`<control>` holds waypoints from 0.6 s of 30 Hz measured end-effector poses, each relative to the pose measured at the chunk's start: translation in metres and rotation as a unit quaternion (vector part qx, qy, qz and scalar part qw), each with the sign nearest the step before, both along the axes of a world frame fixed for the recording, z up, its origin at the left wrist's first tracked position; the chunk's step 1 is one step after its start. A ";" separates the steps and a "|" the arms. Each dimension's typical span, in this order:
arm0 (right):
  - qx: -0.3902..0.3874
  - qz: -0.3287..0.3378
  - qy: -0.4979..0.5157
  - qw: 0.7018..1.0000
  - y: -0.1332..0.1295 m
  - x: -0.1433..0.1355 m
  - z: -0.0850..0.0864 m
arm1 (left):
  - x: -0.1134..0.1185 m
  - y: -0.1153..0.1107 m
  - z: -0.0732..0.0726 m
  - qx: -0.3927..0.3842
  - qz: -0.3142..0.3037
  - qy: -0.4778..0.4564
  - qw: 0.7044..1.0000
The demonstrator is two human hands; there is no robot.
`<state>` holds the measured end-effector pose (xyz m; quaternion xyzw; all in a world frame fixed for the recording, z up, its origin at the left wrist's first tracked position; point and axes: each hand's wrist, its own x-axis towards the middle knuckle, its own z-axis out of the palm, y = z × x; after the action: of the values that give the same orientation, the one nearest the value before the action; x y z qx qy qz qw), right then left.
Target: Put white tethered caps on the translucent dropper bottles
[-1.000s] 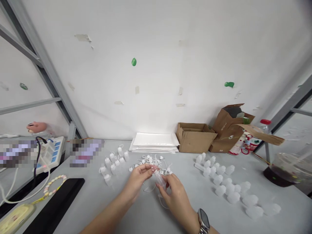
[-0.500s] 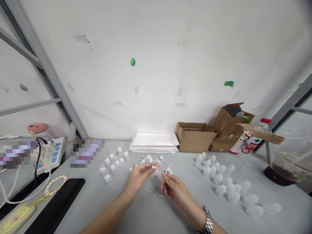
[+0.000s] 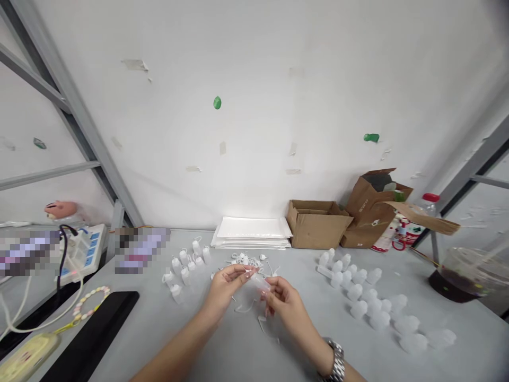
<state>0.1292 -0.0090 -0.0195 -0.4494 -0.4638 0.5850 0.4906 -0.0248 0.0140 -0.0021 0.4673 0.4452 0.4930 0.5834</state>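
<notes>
A small translucent plastic bottle point(image 3: 259, 283) is held at an angle between my two hands, above the middle of the desk. My right hand point(image 3: 285, 301) is closed around its lower end. At the bottle's upper end, the fingertips of my left hand point(image 3: 226, 285) pinch a white cap, mostly covered by the fingers. Behind my hands lies a pile of white caps with cord loops point(image 3: 242, 259). Several capped bottles with loops point(image 3: 185, 275) stand to the left. On the right, many translucent bottles without loops point(image 3: 374, 300) are spread out, some lying down.
White padded envelopes point(image 3: 252, 228) are stacked against the wall beside a cardboard box point(image 3: 320, 225) and a brown paper bag point(image 3: 368, 217). A cup of dark drink point(image 3: 457, 276) stands far right. A black pad point(image 3: 91, 334) and a power strip point(image 3: 85, 252) occupy the left.
My right hand's fingers have shifted on the bottle, which now lies closer to level. My left hand has moved slightly left, still pinching at the bottle's upper end.
</notes>
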 end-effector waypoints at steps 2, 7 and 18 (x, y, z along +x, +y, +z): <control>-0.012 0.024 0.002 1.000 0.000 0.000 -0.001 | -0.001 0.001 0.000 0.007 -0.014 -0.003 1.000; -0.111 0.157 0.141 0.971 -0.003 0.002 0.002 | -0.001 0.001 0.000 0.043 -0.035 -0.020 0.998; 0.071 -0.031 -0.032 0.996 0.003 0.009 -0.003 | 0.007 -0.003 -0.002 -0.064 -0.046 -0.032 0.996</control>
<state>0.1382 -0.0058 -0.0220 -0.4460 -0.5057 0.5202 0.5242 -0.0179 0.0109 -0.0040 0.4328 0.4346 0.4506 0.6487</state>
